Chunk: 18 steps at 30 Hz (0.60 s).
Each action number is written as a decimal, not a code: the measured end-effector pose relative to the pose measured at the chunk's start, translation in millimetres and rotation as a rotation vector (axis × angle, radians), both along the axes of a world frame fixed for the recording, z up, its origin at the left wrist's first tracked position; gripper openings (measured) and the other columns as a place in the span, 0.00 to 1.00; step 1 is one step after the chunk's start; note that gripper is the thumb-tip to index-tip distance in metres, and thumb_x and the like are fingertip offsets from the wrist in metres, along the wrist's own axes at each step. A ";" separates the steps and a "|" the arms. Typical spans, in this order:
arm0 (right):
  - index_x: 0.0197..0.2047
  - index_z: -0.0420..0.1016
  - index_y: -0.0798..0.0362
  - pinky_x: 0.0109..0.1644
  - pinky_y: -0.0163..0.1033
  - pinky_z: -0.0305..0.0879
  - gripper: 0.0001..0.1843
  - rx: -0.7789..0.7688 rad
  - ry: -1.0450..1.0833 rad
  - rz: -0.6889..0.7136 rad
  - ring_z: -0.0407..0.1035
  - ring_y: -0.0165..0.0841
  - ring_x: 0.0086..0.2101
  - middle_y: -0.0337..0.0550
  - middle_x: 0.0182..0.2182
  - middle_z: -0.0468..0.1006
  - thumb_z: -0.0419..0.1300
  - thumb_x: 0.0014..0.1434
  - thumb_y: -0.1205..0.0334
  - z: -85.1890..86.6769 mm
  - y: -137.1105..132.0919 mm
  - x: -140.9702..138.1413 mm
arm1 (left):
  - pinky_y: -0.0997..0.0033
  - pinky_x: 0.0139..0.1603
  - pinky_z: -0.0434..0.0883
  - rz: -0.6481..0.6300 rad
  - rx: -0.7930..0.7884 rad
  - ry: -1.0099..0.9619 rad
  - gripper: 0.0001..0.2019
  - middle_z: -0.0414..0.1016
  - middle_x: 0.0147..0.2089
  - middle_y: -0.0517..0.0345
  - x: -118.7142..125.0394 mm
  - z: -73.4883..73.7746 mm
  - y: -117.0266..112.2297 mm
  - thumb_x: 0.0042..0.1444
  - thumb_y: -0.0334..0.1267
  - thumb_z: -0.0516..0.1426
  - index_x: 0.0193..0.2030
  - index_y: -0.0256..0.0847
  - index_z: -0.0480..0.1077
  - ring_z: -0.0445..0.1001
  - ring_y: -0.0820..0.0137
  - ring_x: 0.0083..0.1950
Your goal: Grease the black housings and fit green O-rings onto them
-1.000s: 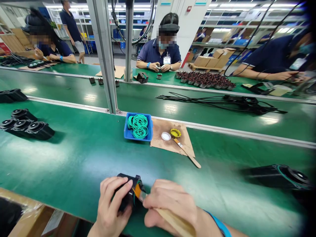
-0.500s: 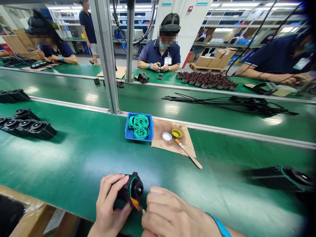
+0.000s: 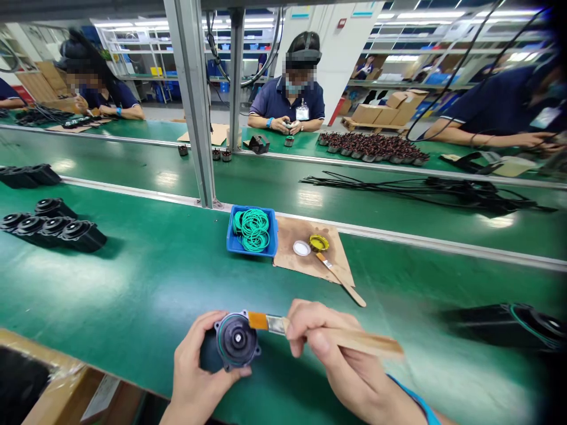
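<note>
My left hand (image 3: 199, 366) is wrapped round a black motor housing (image 3: 238, 341), its round face turned up toward me. A green sealing ring runs round that face, and a small shaft end shows in the centre. My right hand (image 3: 330, 345) grips the wooden handle of a flat paintbrush (image 3: 277, 323). Its orange bristles are at the upper right rim of the housing; whether they touch it I cannot tell. A blue band is on my right wrist.
Ahead, a blue bin (image 3: 229, 239) holds green rings. Beside it, cardboard (image 3: 287, 257) bears a white lid (image 3: 302, 248), a yellow-rimmed pot (image 3: 319, 242) and a second brush (image 3: 348, 288). Black housings stand left (image 3: 82, 236) and right (image 3: 518, 324). Co-workers sit across the bench.
My right hand has moved up and turned, bringing the brush from the housing's lower edge to its upper right. The housing has tilted so its round face points more toward me.
</note>
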State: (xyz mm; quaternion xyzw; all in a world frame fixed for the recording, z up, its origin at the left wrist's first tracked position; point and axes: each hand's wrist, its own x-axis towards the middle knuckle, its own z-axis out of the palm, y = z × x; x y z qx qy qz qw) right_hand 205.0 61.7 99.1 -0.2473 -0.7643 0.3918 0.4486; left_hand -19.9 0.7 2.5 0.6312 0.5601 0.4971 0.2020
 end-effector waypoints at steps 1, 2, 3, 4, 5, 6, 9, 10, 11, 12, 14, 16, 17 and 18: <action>0.41 0.72 0.50 0.32 0.36 0.64 0.17 -0.016 -0.011 0.015 0.67 0.31 0.28 0.38 0.26 0.73 0.47 0.75 0.53 0.0 -0.5 0.1 | 0.59 0.48 0.81 -0.009 -0.005 -0.008 0.28 0.81 0.48 0.50 0.1 0.6 0.2 0.47 0.53 0.71 0.52 0.43 0.72 0.83 0.57 0.47; 0.41 0.72 0.50 0.32 0.36 0.63 0.17 -0.011 -0.027 0.044 0.67 0.31 0.28 0.38 0.26 0.73 0.46 0.76 0.53 0.2 -0.9 -0.1 | 0.60 0.48 0.81 -0.018 -0.008 -0.014 0.28 0.81 0.48 0.50 0.1 1.1 0.5 0.47 0.52 0.71 0.52 0.43 0.72 0.82 0.57 0.47; 0.42 0.72 0.51 0.32 0.35 0.63 0.17 0.011 -0.047 0.081 0.67 0.31 0.28 0.39 0.27 0.73 0.46 0.76 0.53 0.6 -1.0 -0.4 | 0.60 0.48 0.81 -0.027 -0.008 -0.017 0.28 0.81 0.48 0.51 -0.1 1.4 0.8 0.47 0.52 0.71 0.52 0.43 0.72 0.82 0.58 0.47; 0.43 0.72 0.51 0.33 0.35 0.63 0.17 0.038 -0.071 0.122 0.67 0.31 0.28 0.39 0.27 0.74 0.46 0.76 0.53 1.4 -1.0 -0.8 | 0.61 0.49 0.81 -0.036 -0.003 -0.016 0.28 0.81 0.48 0.51 -0.4 1.5 1.2 0.47 0.51 0.72 0.52 0.44 0.72 0.82 0.58 0.47; 0.44 0.72 0.52 0.33 0.35 0.64 0.17 0.066 -0.094 0.164 0.67 0.30 0.28 0.40 0.28 0.75 0.46 0.76 0.53 2.4 -0.8 -1.3 | 0.61 0.49 0.81 -0.045 0.007 -0.009 0.28 0.81 0.48 0.52 -0.6 1.6 1.6 0.47 0.50 0.72 0.52 0.44 0.73 0.82 0.59 0.48; 0.45 0.73 0.52 0.34 0.35 0.64 0.17 0.096 -0.119 0.205 0.67 0.30 0.29 0.40 0.28 0.75 0.46 0.76 0.54 3.6 -0.4 -1.7 | 0.62 0.49 0.81 -0.047 0.023 -0.001 0.28 0.81 0.48 0.52 -0.7 1.7 1.9 0.47 0.50 0.72 0.52 0.44 0.73 0.82 0.59 0.48; 0.46 0.73 0.54 0.37 0.36 0.64 0.19 0.185 -0.217 0.305 0.67 0.31 0.30 0.41 0.28 0.76 0.44 0.77 0.54 7.7 0.9 -3.0 | 0.62 0.50 0.80 -0.044 0.070 0.016 0.27 0.81 0.48 0.52 0.2 3.3 2.9 0.48 0.50 0.71 0.53 0.45 0.73 0.81 0.59 0.49; 0.46 0.72 0.54 0.37 0.37 0.63 0.19 0.218 -0.253 0.328 0.66 0.31 0.29 0.41 0.28 0.76 0.43 0.77 0.55 9.0 1.5 -3.2 | 0.63 0.49 0.80 -0.040 0.082 0.017 0.27 0.81 0.48 0.52 0.8 4.2 3.2 0.48 0.51 0.71 0.53 0.44 0.73 0.81 0.59 0.48; 0.45 0.72 0.54 0.37 0.38 0.63 0.19 0.245 -0.288 0.346 0.66 0.31 0.29 0.41 0.28 0.76 0.42 0.77 0.56 10.2 2.3 -3.3 | 0.63 0.49 0.80 -0.036 0.087 0.018 0.26 0.81 0.48 0.52 1.5 5.2 3.4 0.49 0.51 0.70 0.53 0.44 0.73 0.82 0.59 0.48; 0.44 0.72 0.53 0.37 0.38 0.62 0.19 0.264 -0.318 0.357 0.65 0.32 0.28 0.41 0.28 0.77 0.42 0.77 0.57 11.3 3.3 -3.1 | 0.63 0.48 0.80 -0.036 0.088 0.022 0.26 0.80 0.48 0.51 2.0 6.1 3.4 0.50 0.51 0.70 0.53 0.44 0.73 0.82 0.60 0.48; 0.43 0.72 0.52 0.36 0.39 0.60 0.19 0.272 -0.355 0.381 0.65 0.33 0.28 0.41 0.28 0.77 0.42 0.77 0.58 13.1 5.5 -2.4 | 0.63 0.48 0.80 -0.037 0.085 0.037 0.26 0.80 0.48 0.51 2.9 7.6 3.3 0.50 0.51 0.69 0.54 0.44 0.73 0.81 0.60 0.47; 0.43 0.72 0.51 0.36 0.40 0.61 0.20 0.248 -0.372 0.409 0.66 0.33 0.28 0.42 0.27 0.77 0.42 0.77 0.57 14.4 7.6 -1.8 | 0.63 0.47 0.80 -0.042 0.088 0.059 0.27 0.80 0.48 0.51 3.2 8.4 2.9 0.51 0.52 0.69 0.54 0.45 0.73 0.81 0.60 0.47; 0.42 0.73 0.51 0.37 0.40 0.61 0.20 0.233 -0.368 0.424 0.66 0.33 0.28 0.42 0.27 0.77 0.41 0.77 0.57 14.9 8.3 -1.8 | 0.63 0.47 0.80 -0.048 0.091 0.070 0.27 0.79 0.48 0.51 3.3 8.8 2.6 0.51 0.53 0.68 0.55 0.45 0.72 0.81 0.60 0.47; 0.41 0.73 0.52 0.37 0.39 0.62 0.21 0.221 -0.351 0.435 0.66 0.33 0.28 0.42 0.28 0.77 0.41 0.77 0.56 15.1 8.7 -2.1 | 0.63 0.47 0.80 -0.053 0.095 0.083 0.27 0.79 0.48 0.51 3.4 9.2 2.4 0.52 0.53 0.68 0.55 0.44 0.72 0.81 0.60 0.47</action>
